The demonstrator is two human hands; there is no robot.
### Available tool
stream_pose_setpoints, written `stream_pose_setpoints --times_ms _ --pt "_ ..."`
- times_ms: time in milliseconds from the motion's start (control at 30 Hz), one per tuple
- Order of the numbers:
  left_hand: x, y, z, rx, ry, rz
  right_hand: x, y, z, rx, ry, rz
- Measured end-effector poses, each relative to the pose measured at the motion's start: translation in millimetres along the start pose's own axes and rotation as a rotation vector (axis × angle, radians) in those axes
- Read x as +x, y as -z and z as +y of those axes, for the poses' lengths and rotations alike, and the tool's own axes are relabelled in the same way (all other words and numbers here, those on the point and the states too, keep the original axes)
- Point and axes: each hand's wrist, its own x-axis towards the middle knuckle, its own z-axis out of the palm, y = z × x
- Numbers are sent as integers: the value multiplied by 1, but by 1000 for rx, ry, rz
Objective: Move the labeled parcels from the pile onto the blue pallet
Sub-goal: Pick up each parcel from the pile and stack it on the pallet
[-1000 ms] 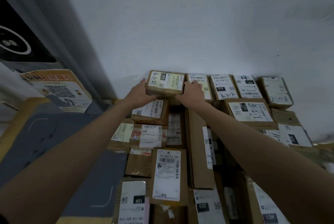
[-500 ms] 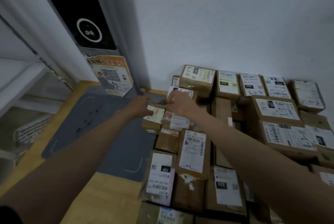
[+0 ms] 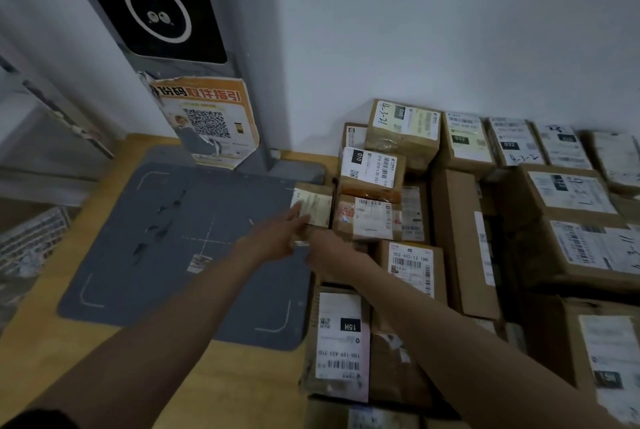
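A pile of brown cardboard parcels with white labels fills the right side, among them a box marked 4-3-21 [image 3: 403,132] in the back row and a box labeled 010 [image 3: 372,169] in front of it. A small parcel with a pale yellow label [image 3: 313,204] sits at the pile's left edge. My left hand [image 3: 277,238] reaches out with straight fingers, its fingertips touching that parcel's label. Close beside it and lower, my right hand [image 3: 327,252] hovers over the pile, blurred, its fingers hidden. No blue pallet shows.
A grey mat with white markings [image 3: 166,248] lies on the yellow floor left of the pile. Behind it stands a grey pillar with a black screen [image 3: 162,13] and an orange QR poster [image 3: 207,124]. Shelving [image 3: 41,138] is at the far left; a white wall runs behind.
A second ago both hands held the 4-3-21 box at the back row. They let go, dropped to the small yellow-labeled parcel, and now draw back. The view has swung left.
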Motion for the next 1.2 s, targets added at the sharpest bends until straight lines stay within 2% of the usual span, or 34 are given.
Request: stream_pose_setpoints --times_ms 267,400,633,800,900,1000,1100,1200 --pt "15 -2 -15 -156 47 180 29 -14 -18 45 -109 104" --pt "20 0 -17 -376 155 230 46 -25 -26 -20 -181 220" --pt "25 8 -14 -533 213 334 73 -31 -24 30 -252 395" --pt "22 10 -9 -832 296 357 84 -24 -17 214 -268 313" --pt "21 11 -8 -993 339 333 87 -20 -18 286 -254 319" --pt "15 21 -13 -971 401 298 87 -14 -20 302 -235 318" --pt "3 35 -17 -836 432 294 80 -6 -26 303 -201 333" --pt "-22 53 -11 -720 370 301 64 3 -34 254 -156 340"
